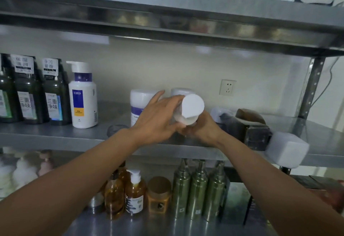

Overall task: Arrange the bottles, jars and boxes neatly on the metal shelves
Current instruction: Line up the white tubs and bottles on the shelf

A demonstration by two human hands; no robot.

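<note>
While right hand [202, 129] grips — white bottle [189, 109] tilted.

Open passage on the middle shelf [55, 137] between white pump bottle [83, 103] and white tub [140, 102]. Centre crowded by left hand [156, 122], right hand [203, 130] and held white bottle [191, 107]. Further right, blocked by toppled brown bottles [250, 124]; overhead, by upper shelf [167, 19].

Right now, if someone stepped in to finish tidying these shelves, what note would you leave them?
Right hand grips the white-capped bottle from below, tilted toward the camera; left hand rests on its side, fingers straight.
Done: dark green bottles and white pump bottle stand in a row on the middle shelf; two white bottles stand behind the hands.
Left: stand the held bottle up, then probably the dark bottle lying on its side at the right.
</note>
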